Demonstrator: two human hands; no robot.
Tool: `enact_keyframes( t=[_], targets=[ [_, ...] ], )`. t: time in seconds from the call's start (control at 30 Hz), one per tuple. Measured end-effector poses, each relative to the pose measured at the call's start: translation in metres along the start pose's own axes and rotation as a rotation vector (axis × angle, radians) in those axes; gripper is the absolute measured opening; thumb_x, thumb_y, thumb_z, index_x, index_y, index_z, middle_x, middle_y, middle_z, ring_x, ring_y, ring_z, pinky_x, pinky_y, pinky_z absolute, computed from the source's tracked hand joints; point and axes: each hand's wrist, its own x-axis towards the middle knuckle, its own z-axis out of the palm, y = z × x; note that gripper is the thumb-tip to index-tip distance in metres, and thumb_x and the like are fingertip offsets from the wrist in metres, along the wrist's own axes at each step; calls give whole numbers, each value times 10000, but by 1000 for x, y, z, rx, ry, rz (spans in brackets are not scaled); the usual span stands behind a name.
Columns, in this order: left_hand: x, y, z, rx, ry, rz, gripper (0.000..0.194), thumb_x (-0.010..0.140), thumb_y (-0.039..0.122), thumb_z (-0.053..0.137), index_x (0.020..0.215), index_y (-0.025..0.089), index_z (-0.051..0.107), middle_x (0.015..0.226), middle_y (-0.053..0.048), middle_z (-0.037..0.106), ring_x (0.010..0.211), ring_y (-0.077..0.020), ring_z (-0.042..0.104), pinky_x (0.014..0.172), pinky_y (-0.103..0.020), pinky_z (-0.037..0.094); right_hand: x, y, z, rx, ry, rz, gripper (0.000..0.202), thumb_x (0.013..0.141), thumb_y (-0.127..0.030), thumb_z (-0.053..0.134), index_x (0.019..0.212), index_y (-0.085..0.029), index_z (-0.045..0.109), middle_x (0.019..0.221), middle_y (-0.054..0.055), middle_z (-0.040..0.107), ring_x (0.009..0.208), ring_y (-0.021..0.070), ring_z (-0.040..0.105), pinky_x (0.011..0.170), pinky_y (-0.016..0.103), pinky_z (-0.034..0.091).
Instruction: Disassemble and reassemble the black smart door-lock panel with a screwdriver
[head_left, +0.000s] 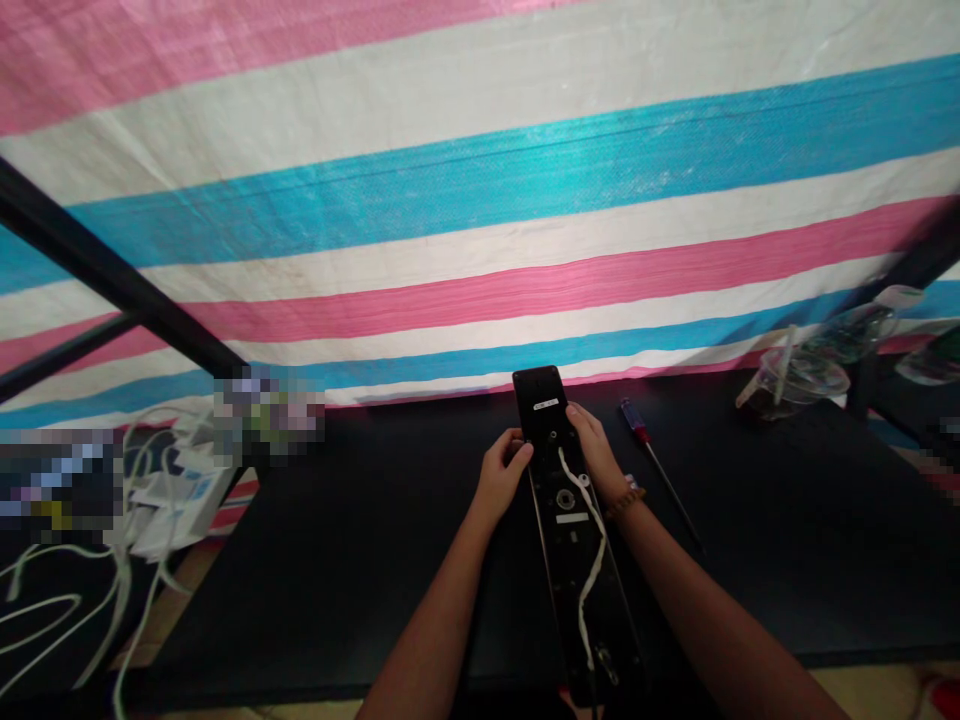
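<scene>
A long black device [576, 560] with a white cable [599, 545] along its face lies lengthwise between my two hands, its far end tipped toward the striped sheet. My left hand [504, 472] grips its left edge near the far end, thumb on top. On the opposite edge, my right hand [596, 447] holds the device, its fingers along the side. A beaded bracelet [625, 502] is on my right wrist. Right of that hand, a screwdriver [660, 470] with a blue and red handle lies on the black table [360, 560].
Clear plastic cups [806, 375] stand at the table's back right. White cables [124, 560] and a white box [187, 505] are at the far left. A striped sheet [480, 220] hangs behind the table, with a black metal frame [112, 270] on the left.
</scene>
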Motion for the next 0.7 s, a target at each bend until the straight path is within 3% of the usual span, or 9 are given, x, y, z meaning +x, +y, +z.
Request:
enact_keyframes(
  t=[0.13, 0.37, 0.53, 0.7],
  targets=[
    [1, -2, 1, -69, 45, -51, 500, 856, 449, 662, 1263, 195, 518, 856, -18, 691, 784, -187, 659, 735, -301, 496, 3, 4, -1, -10, 33, 21, 396, 841, -552, 644, 1051, -223, 712, 1017, 40, 737, 943, 241, 643, 849, 344, 480],
    [2, -1, 2, -61, 78, -106, 575, 868, 474, 646, 1340, 213, 445, 890, -23, 713, 751, -181, 669, 700, -301, 501, 7, 9, -2, 21, 41, 56, 425, 828, -455, 632, 1195, -244, 671, 1201, 47, 715, 1083, 253, 646, 922, 367, 498],
    [4, -2, 2, -27, 96, -100, 530, 888, 467, 627, 1322, 203, 478, 891, -36, 720, 738, -186, 681, 684, -308, 521, 8, 9, -2, -18, 68, 61, 399, 808, -415, 636, 1158, -235, 701, 1232, 52, 711, 1156, 261, 630, 1018, 392, 465],
    [3, -2, 2, -45, 75, -99, 528, 892, 444, 627, 1338, 201, 483, 865, -30, 722, 689, -177, 673, 645, -292, 519, 7, 9, -2, -7, 56, 55, 423, 816, -425, 629, 1190, -235, 686, 1236, 55, 712, 1147, 263, 635, 1007, 398, 472]
  ],
)
